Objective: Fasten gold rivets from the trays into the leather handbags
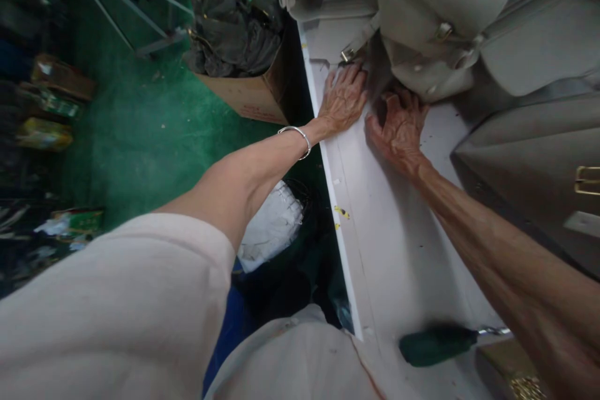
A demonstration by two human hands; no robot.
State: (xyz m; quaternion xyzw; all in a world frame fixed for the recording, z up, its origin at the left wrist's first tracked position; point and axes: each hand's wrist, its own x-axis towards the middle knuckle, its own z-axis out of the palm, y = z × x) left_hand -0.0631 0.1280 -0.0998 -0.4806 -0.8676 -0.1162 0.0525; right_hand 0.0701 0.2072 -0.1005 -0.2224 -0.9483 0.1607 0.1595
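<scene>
**Hands at the beige handbag**

Left hand lies spread on the white table, just below a buckled strap. Right hand curls against the bag's underside; any pinch is hidden. Left of the grip, a cardboard box holds dark fabric.

The left arm reaches forward and up across the view, bare from mid-forearm to the wrist, which bends slightly back. The left hand lies flat, palm down, fingers spread and pointing away. Just beside it, the right hand arches with knuckles raised and fingers curled downward, the right forearm coming in diagonally from the lower right, tendons standing out
</scene>
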